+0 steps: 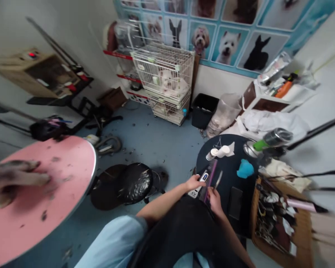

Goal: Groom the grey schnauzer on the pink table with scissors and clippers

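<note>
My left hand (194,183) is closed around a white hair clipper (203,178) with a small dark display. Right beside it, a purple comb (211,172) runs lengthwise between my two hands. My right hand (214,199) has its fingers bent against the comb's lower part. A slim silver tool (219,179) shows just past those fingers; whether it is held or lies on the table I cannot tell. Both hands are over the near left edge of a dark round table (226,143). On it are a white bottle (212,154), scissors (218,142), a blue crumpled cloth (245,169) and a black phone (235,203).
To the left, a dog (16,178) lies on a pink round table (64,160) strewn with hair tufts. A black stool (135,182) stands between the tables. Behind are a wire cage (164,56) with a white dog and a black bin (203,108). A wicker basket (301,238) of tools sits right.
</note>
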The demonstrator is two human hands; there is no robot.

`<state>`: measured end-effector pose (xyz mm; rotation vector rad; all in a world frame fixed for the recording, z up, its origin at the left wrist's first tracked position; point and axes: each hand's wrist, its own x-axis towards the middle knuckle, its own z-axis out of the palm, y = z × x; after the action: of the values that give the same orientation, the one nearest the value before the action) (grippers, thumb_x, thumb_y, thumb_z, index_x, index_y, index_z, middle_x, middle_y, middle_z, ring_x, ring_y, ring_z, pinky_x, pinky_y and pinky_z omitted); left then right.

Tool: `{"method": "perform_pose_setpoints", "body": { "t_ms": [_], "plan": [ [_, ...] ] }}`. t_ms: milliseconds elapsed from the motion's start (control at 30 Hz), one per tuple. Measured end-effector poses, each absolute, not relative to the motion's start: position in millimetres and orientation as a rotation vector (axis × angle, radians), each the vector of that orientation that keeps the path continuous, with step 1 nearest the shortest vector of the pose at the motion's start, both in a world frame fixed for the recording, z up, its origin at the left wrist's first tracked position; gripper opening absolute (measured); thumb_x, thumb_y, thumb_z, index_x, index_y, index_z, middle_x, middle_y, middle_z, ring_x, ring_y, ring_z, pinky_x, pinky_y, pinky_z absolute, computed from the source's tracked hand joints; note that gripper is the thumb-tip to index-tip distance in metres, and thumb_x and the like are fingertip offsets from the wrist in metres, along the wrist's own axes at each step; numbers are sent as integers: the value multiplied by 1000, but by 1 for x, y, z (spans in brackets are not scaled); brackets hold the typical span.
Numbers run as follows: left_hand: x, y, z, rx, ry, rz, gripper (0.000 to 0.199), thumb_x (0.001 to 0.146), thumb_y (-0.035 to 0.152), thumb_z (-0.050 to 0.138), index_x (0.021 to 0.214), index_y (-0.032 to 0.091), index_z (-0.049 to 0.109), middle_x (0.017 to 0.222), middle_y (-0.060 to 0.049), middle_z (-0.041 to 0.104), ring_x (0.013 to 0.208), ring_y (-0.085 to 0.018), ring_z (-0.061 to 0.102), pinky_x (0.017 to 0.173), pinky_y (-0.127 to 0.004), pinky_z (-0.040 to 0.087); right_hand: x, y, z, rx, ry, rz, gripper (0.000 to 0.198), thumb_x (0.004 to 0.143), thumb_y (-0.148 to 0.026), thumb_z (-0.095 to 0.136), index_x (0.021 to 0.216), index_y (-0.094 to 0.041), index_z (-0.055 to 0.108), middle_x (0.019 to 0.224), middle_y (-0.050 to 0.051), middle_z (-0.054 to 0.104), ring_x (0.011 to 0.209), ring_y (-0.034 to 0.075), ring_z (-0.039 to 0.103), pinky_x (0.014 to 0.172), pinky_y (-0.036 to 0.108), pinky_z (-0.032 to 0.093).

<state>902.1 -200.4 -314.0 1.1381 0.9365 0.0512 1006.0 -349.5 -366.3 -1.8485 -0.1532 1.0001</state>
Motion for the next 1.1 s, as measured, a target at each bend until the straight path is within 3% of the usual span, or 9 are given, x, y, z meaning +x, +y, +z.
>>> {"method": "perform_pose_setpoints", "body": {
  "t_ms": [267,400,467,600,733,800,900,1000,1100],
  "plan": [
    [835,-182,-310,919,1127,312,23,60,29,77,75,16,65,61,2,55,59,-13,47,58,-27,33,1085,-356,-380,-2453,-195,772,32,66,-60,62,53,-34,47,51,13,61,91,51,75,80,59,55],
    [777,-173,-301,846,1216,471,26,65,33,76,82,15,67,65,2,56,59,-12,45,58,-26,33,1097,-358,-376,-2607,-248,699,23,66,-55,58,61,-33,54,77,26,74,111,57,72,83,67,56],
    [748,-170,-295,809,1266,559,28,66,35,76,84,15,67,67,2,56,60,-11,43,59,-26,32,1097,-362,-374,-2702,-282,568,31,70,-62,53,73,-31,60,96,32,75,120,59,69,82,73,56],
    [706,-176,-285,768,1336,676,32,66,40,79,81,16,62,67,3,52,62,-11,41,59,-26,30,1067,-330,-360,-2554,-802,440,70,74,-85,45,104,-27,69,114,31,73,125,55,66,96,73,55],
    [691,-189,-277,762,1192,718,37,69,44,83,77,19,57,71,3,51,68,-12,44,64,-27,36,948,-237,-331,-1678,-1248,1340,91,68,-97,60,125,-26,66,128,19,75,125,42,69,109,58,54],
    [675,-187,-275,790,1128,854,32,70,40,83,78,18,62,81,-1,59,81,-16,53,75,-29,45,867,-197,-318,-1430,-1344,1599,92,58,-98,70,116,-27,70,123,14,78,121,40,70,107,54,55],
    [608,-176,-279,678,1123,1089,28,68,33,87,88,17,74,96,-6,70,102,-24,62,96,-35,50,765,-159,-311,-1378,-1347,1759,81,60,-96,74,101,-25,71,96,9,80,92,32,75,86,46,62],
    [485,-158,-287,170,1251,1404,31,62,20,91,89,17,77,96,-9,75,106,-27,66,101,-38,51,696,-140,-315,-1444,-1164,1876,80,59,-94,77,98,-24,69,76,3,75,65,24,70,61,38,58],
    [336,-127,-294,-81,1270,1590,16,84,30,77,80,17,68,94,-12,74,107,-24,68,101,-35,52,641,-131,-317,-1502,-995,1853,75,60,-89,82,95,-24,68,70,0,73,58,21,68,53,34,56]
  ]
}}
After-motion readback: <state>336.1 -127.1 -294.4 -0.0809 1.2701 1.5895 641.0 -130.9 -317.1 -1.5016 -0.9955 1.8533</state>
